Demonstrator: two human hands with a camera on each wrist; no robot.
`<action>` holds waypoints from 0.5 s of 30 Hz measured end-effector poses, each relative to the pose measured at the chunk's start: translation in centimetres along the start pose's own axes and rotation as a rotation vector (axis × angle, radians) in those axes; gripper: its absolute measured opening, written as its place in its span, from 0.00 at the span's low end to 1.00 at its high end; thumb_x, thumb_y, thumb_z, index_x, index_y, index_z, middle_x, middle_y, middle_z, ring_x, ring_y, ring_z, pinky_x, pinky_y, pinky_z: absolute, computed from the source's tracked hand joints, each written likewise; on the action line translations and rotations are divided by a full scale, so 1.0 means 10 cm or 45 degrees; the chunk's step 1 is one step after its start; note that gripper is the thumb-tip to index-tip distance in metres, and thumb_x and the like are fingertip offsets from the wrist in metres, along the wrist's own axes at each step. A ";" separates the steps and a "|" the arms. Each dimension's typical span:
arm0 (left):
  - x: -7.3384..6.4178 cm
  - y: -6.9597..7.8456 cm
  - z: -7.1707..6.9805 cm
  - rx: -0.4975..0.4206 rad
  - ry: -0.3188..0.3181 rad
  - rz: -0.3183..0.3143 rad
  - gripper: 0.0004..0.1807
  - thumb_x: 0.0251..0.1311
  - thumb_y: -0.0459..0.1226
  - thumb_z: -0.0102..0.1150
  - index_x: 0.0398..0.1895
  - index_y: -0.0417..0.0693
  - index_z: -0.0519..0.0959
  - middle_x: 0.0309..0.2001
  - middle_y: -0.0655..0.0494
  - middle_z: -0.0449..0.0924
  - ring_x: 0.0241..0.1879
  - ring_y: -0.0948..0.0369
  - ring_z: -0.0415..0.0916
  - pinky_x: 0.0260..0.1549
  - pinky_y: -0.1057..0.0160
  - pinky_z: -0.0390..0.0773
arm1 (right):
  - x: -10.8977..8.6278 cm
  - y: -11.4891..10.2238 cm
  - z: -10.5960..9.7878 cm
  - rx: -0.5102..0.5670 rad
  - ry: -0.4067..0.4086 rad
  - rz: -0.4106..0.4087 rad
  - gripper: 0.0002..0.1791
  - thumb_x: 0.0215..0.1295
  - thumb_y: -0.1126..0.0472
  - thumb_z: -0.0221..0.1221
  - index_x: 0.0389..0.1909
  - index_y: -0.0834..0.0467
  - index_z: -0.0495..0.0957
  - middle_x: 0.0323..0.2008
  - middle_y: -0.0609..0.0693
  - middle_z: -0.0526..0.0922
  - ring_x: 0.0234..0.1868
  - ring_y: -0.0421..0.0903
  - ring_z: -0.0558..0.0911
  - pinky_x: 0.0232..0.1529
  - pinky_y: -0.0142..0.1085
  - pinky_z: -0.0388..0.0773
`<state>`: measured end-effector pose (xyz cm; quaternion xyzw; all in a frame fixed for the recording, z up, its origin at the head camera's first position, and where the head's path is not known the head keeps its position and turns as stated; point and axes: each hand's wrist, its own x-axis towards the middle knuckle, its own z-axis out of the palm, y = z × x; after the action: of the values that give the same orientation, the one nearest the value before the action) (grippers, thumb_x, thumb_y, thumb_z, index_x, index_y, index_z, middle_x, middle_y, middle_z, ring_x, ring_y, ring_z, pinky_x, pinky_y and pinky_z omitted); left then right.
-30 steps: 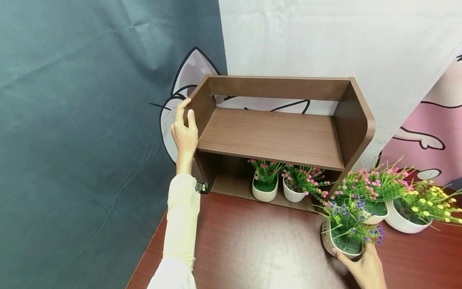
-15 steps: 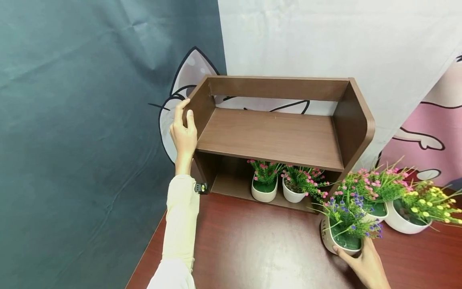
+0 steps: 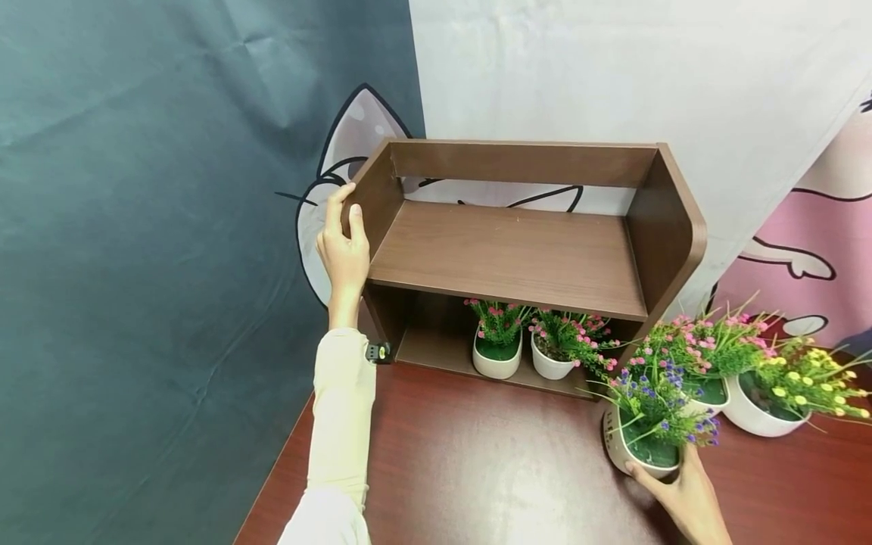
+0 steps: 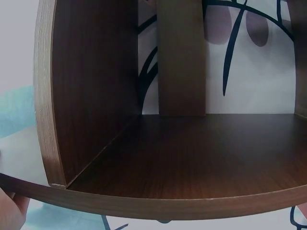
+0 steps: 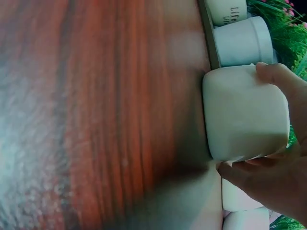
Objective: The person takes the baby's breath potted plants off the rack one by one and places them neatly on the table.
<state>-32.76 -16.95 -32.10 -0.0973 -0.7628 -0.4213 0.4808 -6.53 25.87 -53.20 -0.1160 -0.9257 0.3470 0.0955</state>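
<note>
In the head view, my left hand (image 3: 344,246) grips the left side panel of a brown wooden shelf (image 3: 511,242), thumb on the panel's inner side. Part of that hand (image 4: 12,211) shows at the left wrist view's lower left corner. My right hand (image 3: 684,496) holds a white pot (image 3: 616,443) of blue-purple artificial flowers (image 3: 657,405) by its sides, near the shelf's lower right corner. From the right wrist, the pot (image 5: 247,115) appears close to the tabletop, thumb on one side and fingers on the other; whether it touches the table I cannot tell.
Two white pots with pink flowers, one (image 3: 497,365) left of the other (image 3: 552,367), stand in the lower compartment. Right of the shelf are pink-flowered plants (image 3: 715,348) and a yellow-flowered pot (image 3: 763,420). A reddish-brown table (image 3: 490,454) lies below; curtains hang behind.
The blue-flowered pot and my right hand have shifted very slightly towards the shelf. My left hand keeps its grip on the side panel.
</note>
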 end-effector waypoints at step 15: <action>0.01 -0.03 0.02 -0.010 0.017 0.013 0.14 0.59 0.42 0.44 0.49 0.60 0.72 0.48 0.74 0.70 0.24 0.57 0.68 0.31 0.59 0.66 | -0.56 -0.18 0.17 0.241 0.545 0.320 0.59 0.24 0.61 0.73 0.63 0.51 0.51 0.56 0.61 0.62 0.56 0.47 0.63 0.51 0.28 0.60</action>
<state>-33.12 -17.00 -32.28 -0.1000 -0.7574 -0.4224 0.4877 -1.84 21.91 -53.80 -0.2914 -0.8263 0.4087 0.2555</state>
